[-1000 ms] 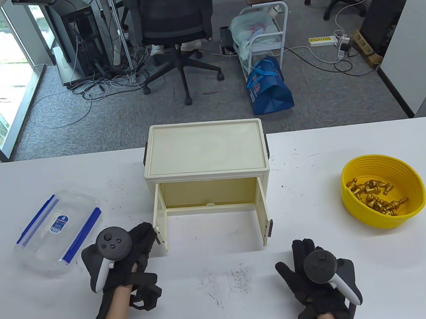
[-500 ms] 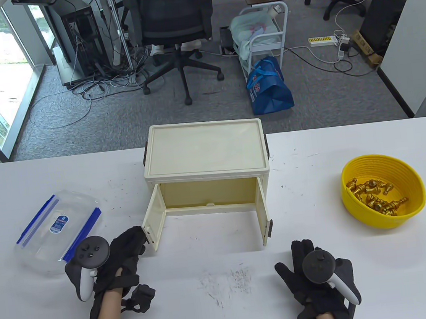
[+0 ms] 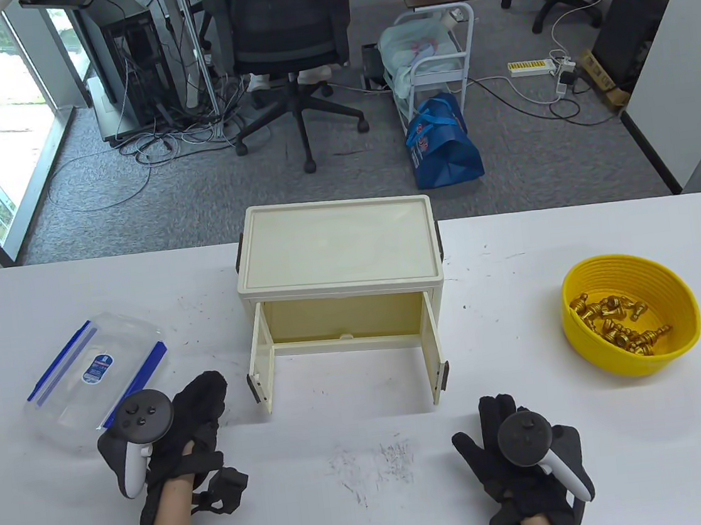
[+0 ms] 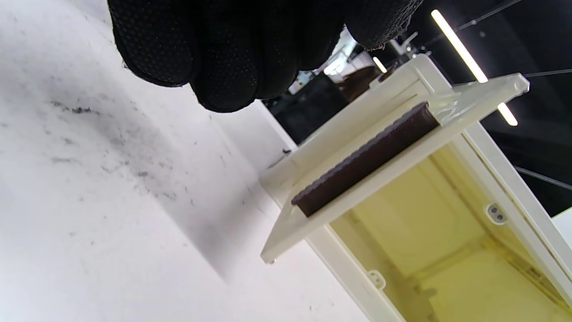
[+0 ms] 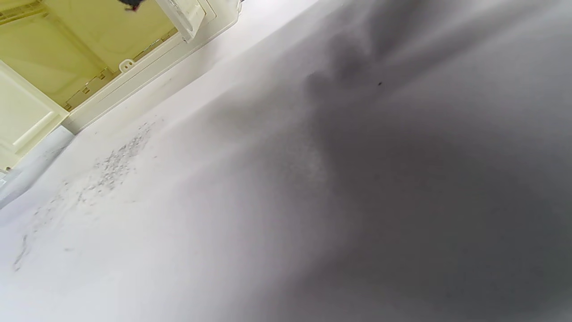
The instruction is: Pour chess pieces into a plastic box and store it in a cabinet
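Observation:
The cream cabinet (image 3: 337, 257) stands mid-table with both doors swung out, the left door (image 3: 260, 364) and the right door (image 3: 434, 348); its inside (image 4: 447, 214) holds nothing. A clear plastic box (image 3: 95, 377) with blue clips and its lid on lies at the left. Gold chess pieces (image 3: 616, 320) fill the bottom of a yellow bowl (image 3: 676, 295) at the right. My left hand (image 3: 210, 386) hovers between the box and the left door, touching neither, its fingers (image 4: 223, 53) loosely curled and holding nothing. Spread flat on the table near the front edge lies my right hand (image 3: 495, 423).
Dark scuff marks (image 3: 379, 461) speckle the white table (image 3: 513, 244) between my hands. Behind the table are an office chair (image 3: 284, 42), a blue bag (image 3: 441, 141) and loose floor cables. The right wrist view shows the cabinet's open front (image 5: 89, 53) and bare tabletop.
My left hand pulled the left door outward, then let go and drew back to the left. The door has swung partly back. My right hand stayed still.

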